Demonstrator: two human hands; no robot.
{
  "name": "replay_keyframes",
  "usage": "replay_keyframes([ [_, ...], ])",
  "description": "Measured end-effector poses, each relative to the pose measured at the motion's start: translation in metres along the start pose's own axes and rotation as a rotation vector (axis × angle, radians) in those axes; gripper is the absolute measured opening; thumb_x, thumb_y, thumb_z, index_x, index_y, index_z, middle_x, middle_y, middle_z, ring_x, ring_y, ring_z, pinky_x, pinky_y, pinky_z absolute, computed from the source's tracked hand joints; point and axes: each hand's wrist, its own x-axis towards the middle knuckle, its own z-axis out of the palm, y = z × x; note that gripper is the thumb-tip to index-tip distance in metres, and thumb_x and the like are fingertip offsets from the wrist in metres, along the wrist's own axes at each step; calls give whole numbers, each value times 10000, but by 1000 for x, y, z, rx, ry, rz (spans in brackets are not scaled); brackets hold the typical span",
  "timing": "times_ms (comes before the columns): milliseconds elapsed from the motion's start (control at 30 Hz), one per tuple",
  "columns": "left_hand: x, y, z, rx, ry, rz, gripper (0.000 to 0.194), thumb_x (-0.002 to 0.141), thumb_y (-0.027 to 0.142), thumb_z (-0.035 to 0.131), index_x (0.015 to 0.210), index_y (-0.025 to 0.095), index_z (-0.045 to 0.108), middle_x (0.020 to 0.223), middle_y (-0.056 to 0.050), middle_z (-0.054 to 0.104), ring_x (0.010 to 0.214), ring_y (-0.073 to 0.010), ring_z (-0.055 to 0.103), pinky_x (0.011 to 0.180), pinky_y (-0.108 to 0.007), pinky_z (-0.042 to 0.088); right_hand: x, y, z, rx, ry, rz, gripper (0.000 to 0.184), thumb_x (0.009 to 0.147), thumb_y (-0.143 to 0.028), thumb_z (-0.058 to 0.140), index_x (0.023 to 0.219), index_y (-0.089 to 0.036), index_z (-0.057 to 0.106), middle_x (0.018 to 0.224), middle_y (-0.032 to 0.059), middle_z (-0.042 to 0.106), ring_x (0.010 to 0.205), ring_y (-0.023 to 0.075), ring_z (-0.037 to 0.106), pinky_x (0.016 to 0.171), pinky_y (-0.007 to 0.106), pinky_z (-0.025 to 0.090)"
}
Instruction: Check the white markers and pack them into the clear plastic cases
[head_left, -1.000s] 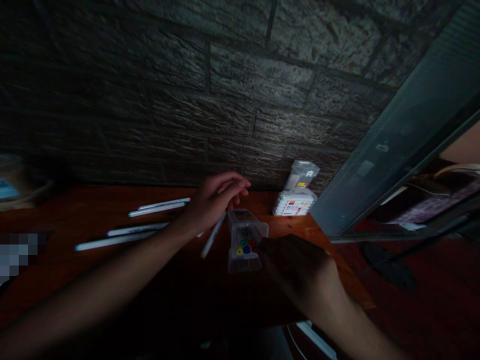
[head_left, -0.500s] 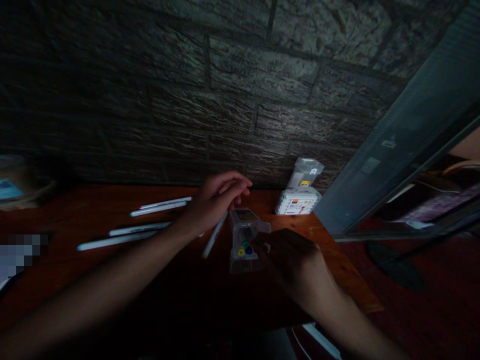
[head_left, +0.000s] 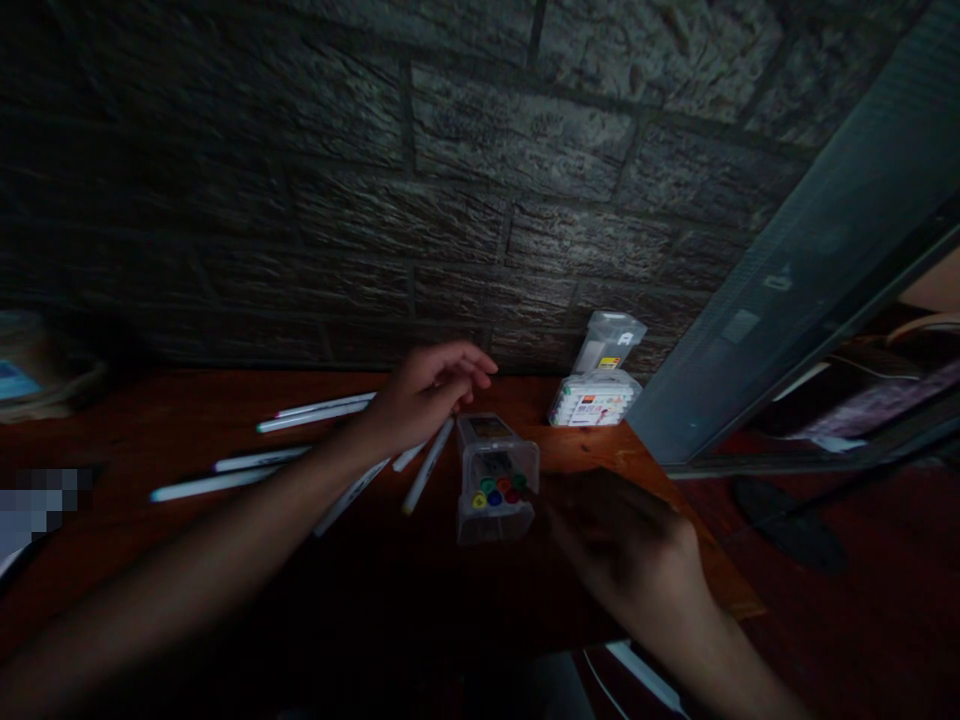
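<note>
Right hand (head_left: 626,525) has backed off toward 3 o'clock, too dark to tell its grip; left hand (head_left: 431,395) is half-open, looks empty. Box (head_left: 495,527) sits at right's 9 o'clock, roughly 12-to-6 lengthwise, caps (head_left: 495,497) facing 6, right nearer them.

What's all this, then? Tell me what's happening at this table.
A person's two bare hands are by a clear plastic case lying on the wooden table, with colour-ended markers inside. The right hand is beside its open end; it's too dark to tell whether it touches or holds anything. The left hand, loosely curled, is near the case's far end. Loose markers lie to the left, some partly hidden by the left forearm.
</note>
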Motion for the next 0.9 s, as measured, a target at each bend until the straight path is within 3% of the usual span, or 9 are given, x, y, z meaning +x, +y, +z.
replay_keyframes([
  [133,2,-24,-13,351,-307,187,488,846,-7,519,1236,216,712,1161,-62,755,1021,-199,699,906,-359,548,-30,12,0,62,19,206,148,955,-190,650,1087,-193,716,890,46,785,760,177,760,684,277,610],
  [233,-2,-41,-11,445,-503,282,690,840,-13,591,1457,294,585,1422,-70,659,1320,-249,598,1129,-446,444,-54,26,18,148,-94,444,389,906,-323,731,1269,-207,654,1137,101,784,990,255,771,834,373,632],
  [300,-6,-48,-5,471,-563,315,756,863,89,692,1553,309,476,1523,-91,584,1407,-284,529,1187,-498,379,-63,32,36,248,-191,523,526,858,-338,771,1344,-208,616,1275,130,745,1148,305,725,957,448,600],
  [400,-9,-50,4,478,-601,332,804,857,247,787,1578,311,436,1584,-111,527,1466,-320,472,1220,-547,319,-62,33,59,365,-291,536,542,838,-266,777,1359,-241,627,1330,113,718,1228,321,665,1033,484,540],
  [533,-8,-47,11,463,-597,341,650,850,245,787,1460,270,565,1513,-114,598,1426,-309,519,1198,-510,357,-48,28,65,415,-334,510,245,976,-236,585,1175,-218,727,1222,112,743,1149,308,667,992,462,517],
  [633,-9,-45,13,432,-562,320,668,789,241,825,1412,245,583,1429,-115,651,1351,-313,574,1151,-485,413,-46,30,57,537,-358,566,303,1055,-350,490,1160,-194,728,1145,109,765,1033,280,704,923,416,534],
  [733,-12,-46,17,377,-534,269,767,712,220,846,1421,266,557,1404,-100,655,1301,-322,604,1105,-489,456,-53,37,42,695,-357,646,354,1052,-456,523,1185,-208,737,1113,74,785,988,250,720,914,372,543],
  [900,-15,-41,26,310,-494,186,819,652,181,820,1415,265,534,1396,-99,625,1271,-325,607,1076,-495,473,-63,46,9,816,-116,913,407,900,-600,717,990,-208,779,934,65,801,828,225,736,780,324,588],
])
